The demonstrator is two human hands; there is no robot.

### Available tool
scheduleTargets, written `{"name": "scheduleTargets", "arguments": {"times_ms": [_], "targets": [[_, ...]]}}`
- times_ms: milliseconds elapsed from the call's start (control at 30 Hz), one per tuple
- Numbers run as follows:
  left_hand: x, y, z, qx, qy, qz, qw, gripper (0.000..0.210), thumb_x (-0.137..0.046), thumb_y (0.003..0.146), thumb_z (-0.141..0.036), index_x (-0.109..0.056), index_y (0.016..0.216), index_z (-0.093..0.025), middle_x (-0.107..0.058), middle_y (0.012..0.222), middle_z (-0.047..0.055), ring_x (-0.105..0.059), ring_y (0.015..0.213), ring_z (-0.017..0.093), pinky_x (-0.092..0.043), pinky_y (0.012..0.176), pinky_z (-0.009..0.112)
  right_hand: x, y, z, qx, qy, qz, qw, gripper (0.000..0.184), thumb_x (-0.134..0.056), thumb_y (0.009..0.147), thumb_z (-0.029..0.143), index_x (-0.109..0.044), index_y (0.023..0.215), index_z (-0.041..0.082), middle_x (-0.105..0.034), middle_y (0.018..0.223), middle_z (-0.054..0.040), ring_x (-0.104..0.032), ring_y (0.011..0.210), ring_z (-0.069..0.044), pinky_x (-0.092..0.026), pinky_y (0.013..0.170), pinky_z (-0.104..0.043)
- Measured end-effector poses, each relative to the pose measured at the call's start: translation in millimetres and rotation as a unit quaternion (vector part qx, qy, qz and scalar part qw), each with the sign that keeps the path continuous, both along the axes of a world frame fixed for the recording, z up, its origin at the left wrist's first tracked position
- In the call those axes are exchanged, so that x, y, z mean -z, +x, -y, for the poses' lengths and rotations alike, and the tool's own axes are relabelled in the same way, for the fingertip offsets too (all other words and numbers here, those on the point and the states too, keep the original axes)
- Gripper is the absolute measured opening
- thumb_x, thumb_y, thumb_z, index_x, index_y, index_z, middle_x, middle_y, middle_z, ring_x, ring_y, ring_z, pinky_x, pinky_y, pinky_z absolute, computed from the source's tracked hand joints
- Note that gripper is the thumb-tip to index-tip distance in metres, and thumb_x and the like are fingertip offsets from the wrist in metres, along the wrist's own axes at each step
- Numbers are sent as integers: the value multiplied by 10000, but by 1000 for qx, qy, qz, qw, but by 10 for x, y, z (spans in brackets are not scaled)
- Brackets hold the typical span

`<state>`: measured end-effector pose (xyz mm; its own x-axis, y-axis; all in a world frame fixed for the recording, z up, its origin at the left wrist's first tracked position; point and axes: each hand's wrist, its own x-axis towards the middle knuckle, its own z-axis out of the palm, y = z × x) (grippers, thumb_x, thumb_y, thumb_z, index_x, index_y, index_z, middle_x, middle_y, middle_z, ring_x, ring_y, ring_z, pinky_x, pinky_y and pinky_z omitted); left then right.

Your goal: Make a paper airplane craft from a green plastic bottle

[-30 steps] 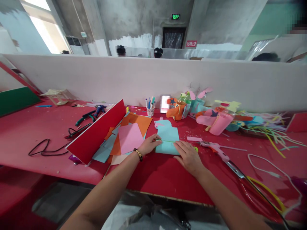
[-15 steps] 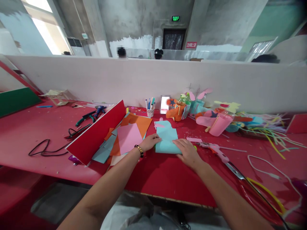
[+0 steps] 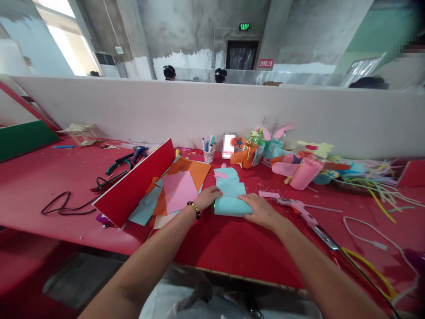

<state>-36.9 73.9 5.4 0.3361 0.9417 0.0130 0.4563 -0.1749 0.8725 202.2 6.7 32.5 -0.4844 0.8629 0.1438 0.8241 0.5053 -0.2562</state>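
A light blue sheet of paper (image 3: 232, 207) lies on the red table in front of me, its near part curved into a roll. What the roll wraps round, if anything, is mostly hidden; a bit of green shows at its left end. My left hand (image 3: 208, 198) grips the roll at its left end, fingers bent, a beaded bracelet on the wrist. At the right end, my right hand (image 3: 260, 210) is closed over the paper with its fingers on top. Just beyond lie light blue cut pieces (image 3: 229, 173) with a small pink piece on them.
To the left are orange and pink paper sheets (image 3: 179, 192) and a slanted red board (image 3: 136, 184). A pink glue gun (image 3: 299, 208) and scissors (image 3: 327, 237) lie right. Behind stand a pen cup (image 3: 208, 156) and paper-wrapped bottles (image 3: 307, 170); a white partition (image 3: 199, 110) closes the back.
The near part of the light blue paper now bulges into a rounder roll, drawn slightly toward me. The cut pieces beyond it show more. Both hands keep nearly the same place.
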Motion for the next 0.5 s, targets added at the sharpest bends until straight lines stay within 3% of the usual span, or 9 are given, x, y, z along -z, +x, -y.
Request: {"name": "scheduleTargets", "arguments": {"times_ms": [67,167,300,333,400,500], "targets": [[-60,28,33,-2,41,8,999,237,-555,797,-371,-637,912,-181,-616,822,10,-528,731,145,-413,672,244,-9,-2,-11,0,-5,-4,1000,613,-643,680,209,-557,1284,159,-615,1240,-128,-549,1081,-271,-429,939,-417],[-164,54,100,16,91,2,996,204,-530,838,-344,-654,829,-182,-639,813,30,-552,770,166,-416,729,268,-18,1,-31,0,-16,-5,1000,623,-644,672,211,-560,1286,147,-613,1244,-136,-551,1092,-280,-428,948,-415],[-251,6,269,55,136,-31,989,295,-549,865,-448,-690,805,-196,-657,842,65,-571,860,220,-402,825,324,-36,-5,-31,13,-49,-14,999,643,-646,662,230,-565,1296,154,-626,1223,-135,-568,1087,-287,-450,925,-397],[-254,-19,323,68,150,-49,985,308,-611,821,-492,-698,881,-203,-658,913,76,-565,922,243,-394,860,339,-43,-9,-20,16,-64,-18,998,646,-651,659,237,-568,1295,165,-629,1220,-132,-575,1085,-286,-453,922,-393],[-241,-71,428,97,188,-120,970,554,-747,656,-583,-659,1064,-218,-630,1048,93,-542,1009,287,-392,887,368,-60,-17,16,19,-98,-27,995,652,-666,651,258,-576,1292,182,-630,1224,-124,-586,1084,-285,-459,920,-387],[-203,-130,533,120,200,-186,954,820,-845,471,-593,-590,1165,-236,-598,1101,84,-544,1019,304,-406,874,378,-105,-15,69,8,-143,-42,989,660,-703,645,310,-582,1287,216,-626,1241,-105,-595,1094,-287,-467,921,-386]]}}
